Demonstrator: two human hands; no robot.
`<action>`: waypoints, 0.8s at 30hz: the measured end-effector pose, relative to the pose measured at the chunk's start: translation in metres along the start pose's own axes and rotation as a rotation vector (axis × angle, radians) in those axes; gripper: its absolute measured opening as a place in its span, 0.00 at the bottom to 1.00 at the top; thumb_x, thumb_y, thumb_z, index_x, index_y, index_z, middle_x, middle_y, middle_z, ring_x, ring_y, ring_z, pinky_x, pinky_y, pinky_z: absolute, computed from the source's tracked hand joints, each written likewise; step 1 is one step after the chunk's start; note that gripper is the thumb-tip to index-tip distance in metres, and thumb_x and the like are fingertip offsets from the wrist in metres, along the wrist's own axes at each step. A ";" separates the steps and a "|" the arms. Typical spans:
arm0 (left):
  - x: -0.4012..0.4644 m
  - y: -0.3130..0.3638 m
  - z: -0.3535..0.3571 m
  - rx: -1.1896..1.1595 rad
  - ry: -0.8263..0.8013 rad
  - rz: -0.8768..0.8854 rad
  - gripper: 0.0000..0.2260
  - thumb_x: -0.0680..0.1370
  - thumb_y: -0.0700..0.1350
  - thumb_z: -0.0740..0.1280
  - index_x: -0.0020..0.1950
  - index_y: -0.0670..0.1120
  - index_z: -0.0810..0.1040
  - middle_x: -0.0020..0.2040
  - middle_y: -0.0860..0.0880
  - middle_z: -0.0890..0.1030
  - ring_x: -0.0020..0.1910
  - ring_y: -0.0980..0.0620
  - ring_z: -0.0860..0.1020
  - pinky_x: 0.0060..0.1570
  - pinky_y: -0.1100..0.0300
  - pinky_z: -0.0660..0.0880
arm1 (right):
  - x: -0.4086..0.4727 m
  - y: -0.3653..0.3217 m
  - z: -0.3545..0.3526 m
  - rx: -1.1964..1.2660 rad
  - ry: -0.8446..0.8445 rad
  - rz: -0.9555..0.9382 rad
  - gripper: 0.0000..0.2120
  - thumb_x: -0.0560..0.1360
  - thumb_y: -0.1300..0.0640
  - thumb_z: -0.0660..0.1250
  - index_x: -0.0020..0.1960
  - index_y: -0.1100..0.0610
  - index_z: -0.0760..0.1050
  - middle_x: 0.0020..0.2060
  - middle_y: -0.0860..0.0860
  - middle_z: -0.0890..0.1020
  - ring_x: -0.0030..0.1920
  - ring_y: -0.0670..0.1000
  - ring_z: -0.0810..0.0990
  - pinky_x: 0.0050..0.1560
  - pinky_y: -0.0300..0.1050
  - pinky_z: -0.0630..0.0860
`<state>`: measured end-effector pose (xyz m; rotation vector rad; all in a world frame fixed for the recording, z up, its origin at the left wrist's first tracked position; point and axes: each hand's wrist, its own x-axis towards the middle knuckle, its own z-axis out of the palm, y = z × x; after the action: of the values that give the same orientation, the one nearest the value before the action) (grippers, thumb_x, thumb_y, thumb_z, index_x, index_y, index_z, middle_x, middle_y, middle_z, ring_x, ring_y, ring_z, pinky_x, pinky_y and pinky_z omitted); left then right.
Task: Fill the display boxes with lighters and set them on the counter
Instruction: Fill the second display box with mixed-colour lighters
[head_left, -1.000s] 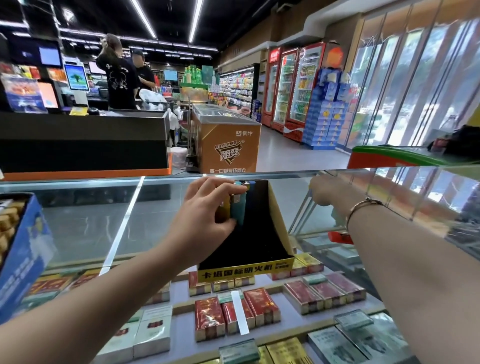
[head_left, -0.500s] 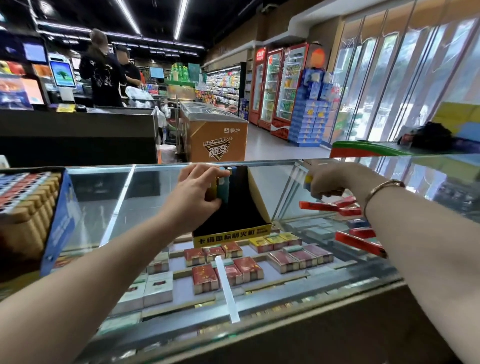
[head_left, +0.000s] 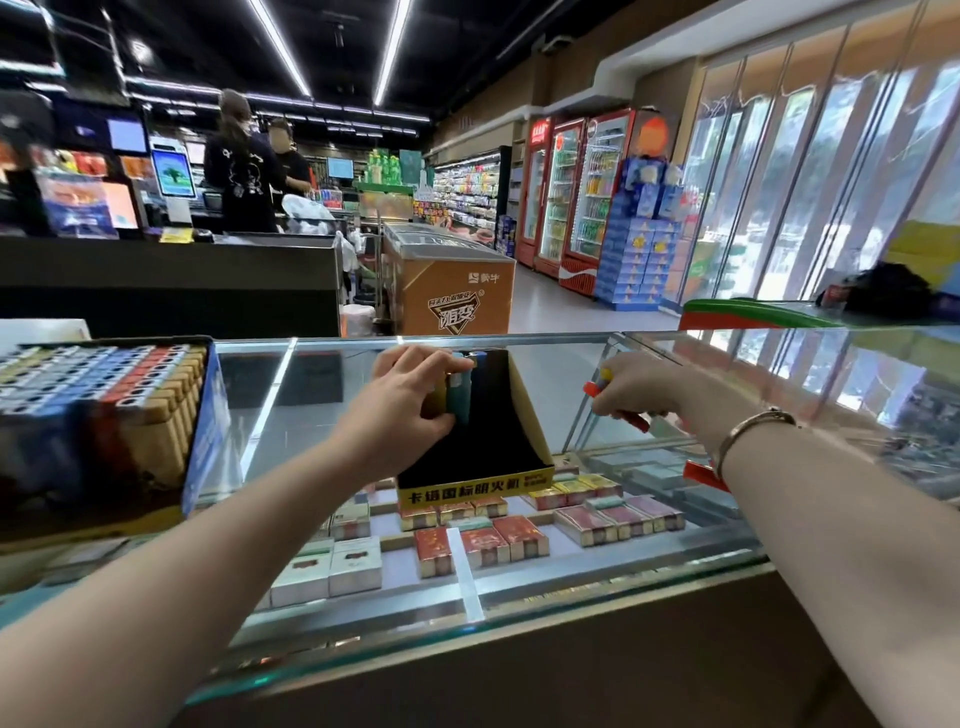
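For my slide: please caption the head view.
Left hand steadies lighters in display box; right hand holds more.

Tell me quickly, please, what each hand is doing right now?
Left hand: grips upright lighters in the display box.
Right hand: closed around a few lighters, red and yellow showing.

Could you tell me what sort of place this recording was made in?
Most likely a convenience store or small supermarket: a glass counter displaying cigarette packs, upright drink fridges along the wall, and stocked aisle shelves behind a checkout desk.
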<state>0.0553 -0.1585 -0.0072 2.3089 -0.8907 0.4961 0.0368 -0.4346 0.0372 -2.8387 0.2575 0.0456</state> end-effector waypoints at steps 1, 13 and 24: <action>-0.002 -0.002 -0.003 0.000 -0.002 -0.001 0.21 0.73 0.44 0.69 0.63 0.59 0.69 0.65 0.56 0.68 0.66 0.57 0.55 0.63 0.57 0.59 | 0.000 -0.007 0.000 0.096 0.044 -0.041 0.06 0.70 0.59 0.68 0.44 0.60 0.74 0.34 0.54 0.76 0.32 0.50 0.73 0.32 0.41 0.69; -0.013 -0.013 -0.032 -0.170 -0.081 -0.007 0.13 0.69 0.57 0.71 0.50 0.69 0.72 0.52 0.75 0.66 0.58 0.65 0.59 0.56 0.58 0.60 | -0.007 -0.135 0.018 1.776 -0.122 -0.451 0.04 0.74 0.65 0.61 0.43 0.56 0.69 0.28 0.52 0.81 0.19 0.45 0.73 0.19 0.32 0.66; -0.018 0.003 -0.039 -0.152 0.293 0.115 0.17 0.69 0.63 0.63 0.57 0.65 0.69 0.43 0.64 0.77 0.46 0.64 0.77 0.45 0.64 0.71 | -0.018 -0.147 0.035 1.762 -0.195 -0.459 0.11 0.65 0.56 0.71 0.37 0.58 0.69 0.24 0.52 0.75 0.20 0.47 0.70 0.21 0.36 0.69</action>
<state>0.0357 -0.1264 0.0141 1.9919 -0.8853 0.7664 0.0451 -0.2825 0.0459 -1.0656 -0.2984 -0.0086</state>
